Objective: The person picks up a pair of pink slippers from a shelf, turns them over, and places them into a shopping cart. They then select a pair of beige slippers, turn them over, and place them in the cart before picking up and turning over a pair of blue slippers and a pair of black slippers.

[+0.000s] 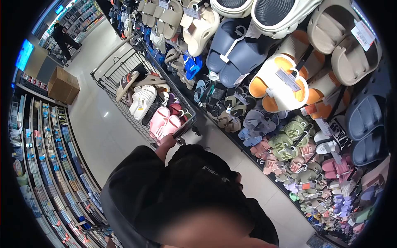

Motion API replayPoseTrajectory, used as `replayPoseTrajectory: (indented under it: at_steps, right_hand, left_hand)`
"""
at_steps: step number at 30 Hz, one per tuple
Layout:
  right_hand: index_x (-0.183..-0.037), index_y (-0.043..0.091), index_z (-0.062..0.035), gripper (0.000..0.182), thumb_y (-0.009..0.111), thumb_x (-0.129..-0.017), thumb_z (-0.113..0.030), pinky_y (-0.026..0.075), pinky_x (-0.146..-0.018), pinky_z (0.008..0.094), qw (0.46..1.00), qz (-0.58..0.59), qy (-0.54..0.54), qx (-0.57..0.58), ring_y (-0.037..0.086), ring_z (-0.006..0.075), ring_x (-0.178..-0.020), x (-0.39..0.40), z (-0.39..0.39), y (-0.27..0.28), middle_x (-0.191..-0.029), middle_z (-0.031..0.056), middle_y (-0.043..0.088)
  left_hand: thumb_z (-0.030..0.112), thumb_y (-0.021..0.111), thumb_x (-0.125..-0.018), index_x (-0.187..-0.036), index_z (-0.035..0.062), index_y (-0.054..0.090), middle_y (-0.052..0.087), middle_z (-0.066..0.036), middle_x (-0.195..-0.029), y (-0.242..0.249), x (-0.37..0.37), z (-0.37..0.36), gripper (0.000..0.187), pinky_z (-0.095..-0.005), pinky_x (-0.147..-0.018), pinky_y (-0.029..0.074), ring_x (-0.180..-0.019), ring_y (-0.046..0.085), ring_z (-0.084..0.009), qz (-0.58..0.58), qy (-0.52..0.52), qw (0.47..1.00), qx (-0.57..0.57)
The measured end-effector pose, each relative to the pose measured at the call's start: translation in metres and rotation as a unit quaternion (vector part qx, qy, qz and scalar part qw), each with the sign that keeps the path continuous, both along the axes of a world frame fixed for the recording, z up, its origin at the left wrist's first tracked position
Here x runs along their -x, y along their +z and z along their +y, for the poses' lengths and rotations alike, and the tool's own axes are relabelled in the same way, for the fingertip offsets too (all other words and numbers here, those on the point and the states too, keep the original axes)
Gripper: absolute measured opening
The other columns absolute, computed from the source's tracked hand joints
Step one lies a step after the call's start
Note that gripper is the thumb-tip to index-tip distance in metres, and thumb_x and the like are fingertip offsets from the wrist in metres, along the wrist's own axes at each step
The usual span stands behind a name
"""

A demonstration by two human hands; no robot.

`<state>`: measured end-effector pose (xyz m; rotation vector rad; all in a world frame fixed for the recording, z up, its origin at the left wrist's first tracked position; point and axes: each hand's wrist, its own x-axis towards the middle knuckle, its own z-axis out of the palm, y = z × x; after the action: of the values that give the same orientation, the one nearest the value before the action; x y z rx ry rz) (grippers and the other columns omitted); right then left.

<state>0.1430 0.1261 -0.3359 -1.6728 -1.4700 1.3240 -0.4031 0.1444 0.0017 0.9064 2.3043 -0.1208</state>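
Observation:
My left hand is closed on the near end of a wire shopping cart, beside a pair of pink slides. White slides with a yellow tag lie further in. Beige slides rest at the far part of the load, and dark red footwear sits at the right side. Of my right hand, only a small part shows against my black top; its fingers are hidden.
A display rack on the right holds hanging slides, including navy slides and white-and-orange slides. Shelves of packaged goods line the left. A cardboard box and a person in dark clothes are further along the aisle.

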Motion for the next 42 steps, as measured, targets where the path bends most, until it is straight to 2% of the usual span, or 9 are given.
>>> replayPoseTrajectory:
  at_steps: [3,6,8,10,16,20,28,35,42]
  right_hand:
    - [-0.077,0.066,0.0013,0.026,0.058,-0.082,-0.023,0.054,-0.073,0.0386,0.998,0.04,0.021,-0.031,0.066,0.0256,-0.075,0.045,0.015,0.079,-0.086,0.0137,0.069]
    - [-0.086,0.067,0.0006,0.024,0.056,-0.083,-0.02,0.054,-0.065,0.0382,0.974,-0.138,0.174,0.051,0.067,0.0257,-0.075,0.06,0.047,0.109,-0.087,0.0128,0.07]
    - [-0.096,0.066,-0.0003,0.027,0.055,-0.084,-0.021,0.054,-0.055,0.0348,0.976,0.047,-0.077,0.199,0.068,0.0235,-0.074,0.088,0.067,0.155,-0.084,0.0113,0.07]
    - [-0.106,0.062,-0.0015,0.03,0.057,-0.089,-0.025,0.051,-0.046,0.0283,0.975,0.029,-0.061,0.213,0.069,0.0193,-0.07,0.103,0.098,0.208,-0.087,0.0112,0.069]
    - [-0.108,0.063,-0.0041,0.023,0.058,-0.092,-0.02,0.05,-0.052,0.0253,0.995,0.088,-0.042,-0.036,0.066,0.0141,-0.069,0.153,0.195,0.282,-0.088,0.0075,0.068]
    - [-0.103,0.062,-0.0018,0.018,0.062,-0.091,-0.014,0.048,-0.074,0.0287,0.98,0.134,-0.018,-0.145,0.063,0.0156,-0.08,0.209,0.25,0.385,-0.089,0.0091,0.067]
    - [-0.108,0.06,0.0001,0.026,0.061,-0.083,-0.004,0.043,-0.095,0.0419,0.853,-0.025,0.082,-0.514,0.055,0.0335,-0.109,0.29,0.301,0.63,-0.111,0.0136,0.062]
    - [-0.125,0.051,0.0006,0.047,0.061,-0.08,-0.008,0.031,-0.105,0.0553,0.758,-0.226,0.112,-0.602,0.041,0.0381,-0.127,0.349,0.359,0.674,-0.135,0.0192,0.045]
    - [-0.125,0.055,-0.0016,0.043,0.061,-0.083,-0.006,0.037,-0.1,0.0451,0.816,-0.147,0.114,-0.547,0.048,0.0381,-0.12,0.387,0.404,0.677,-0.128,0.0186,0.055]
  left_hand:
    - [0.04,0.059,-0.081,-0.116,0.0006,0.059,0.068,-0.02,-0.105,0.008,0.0,0.008,0.052,-0.0443,-0.087,0.051,-0.099,0.066,-0.0339,0.011,-0.018,1.0,-0.005]
    - [0.038,0.058,-0.083,-0.114,0.002,0.062,0.066,-0.02,-0.11,0.011,0.002,0.016,0.048,-0.0424,-0.091,0.05,-0.104,0.064,-0.0332,0.013,-0.01,0.999,0.034]
    - [0.037,0.059,-0.082,-0.113,0.0012,0.062,0.067,-0.02,-0.108,0.025,0.003,0.021,0.048,-0.0427,-0.09,0.051,-0.103,0.064,-0.0337,0.002,-0.022,0.999,0.04]
    - [0.036,0.06,-0.08,-0.112,0.0008,0.063,0.067,-0.02,-0.106,0.037,0.001,0.03,0.047,-0.0432,-0.089,0.051,-0.102,0.065,-0.0341,-0.002,-0.056,0.998,0.037]
    - [0.033,0.062,-0.08,-0.13,0.0057,0.05,0.056,-0.02,-0.124,0.088,-0.016,0.125,0.057,-0.0447,-0.1,0.043,-0.121,0.05,-0.0354,-0.007,-0.177,0.969,-0.175]
    - [0.039,0.064,-0.082,-0.142,0.0101,0.038,0.03,-0.024,-0.148,0.152,-0.035,0.213,0.071,-0.0476,-0.112,0.028,-0.138,0.027,-0.0416,0.082,-0.332,0.839,-0.424]
    - [0.048,0.062,-0.084,-0.142,0.0109,0.042,0.029,-0.029,-0.146,0.21,-0.04,0.307,0.072,-0.0551,-0.114,0.018,-0.14,0.019,-0.0463,0.134,-0.379,0.734,-0.548]
    - [0.042,0.066,-0.081,-0.126,0.0052,0.056,0.047,-0.017,-0.134,0.235,-0.026,0.353,0.058,-0.056,-0.109,0.023,-0.128,0.034,-0.0415,0.11,-0.42,0.744,-0.508]
    - [0.032,0.072,-0.074,-0.139,0.0096,0.042,0.038,-0.02,-0.144,0.224,-0.011,0.382,0.075,-0.0559,-0.105,0.029,-0.132,0.034,-0.0423,-0.008,-0.413,0.656,-0.632]
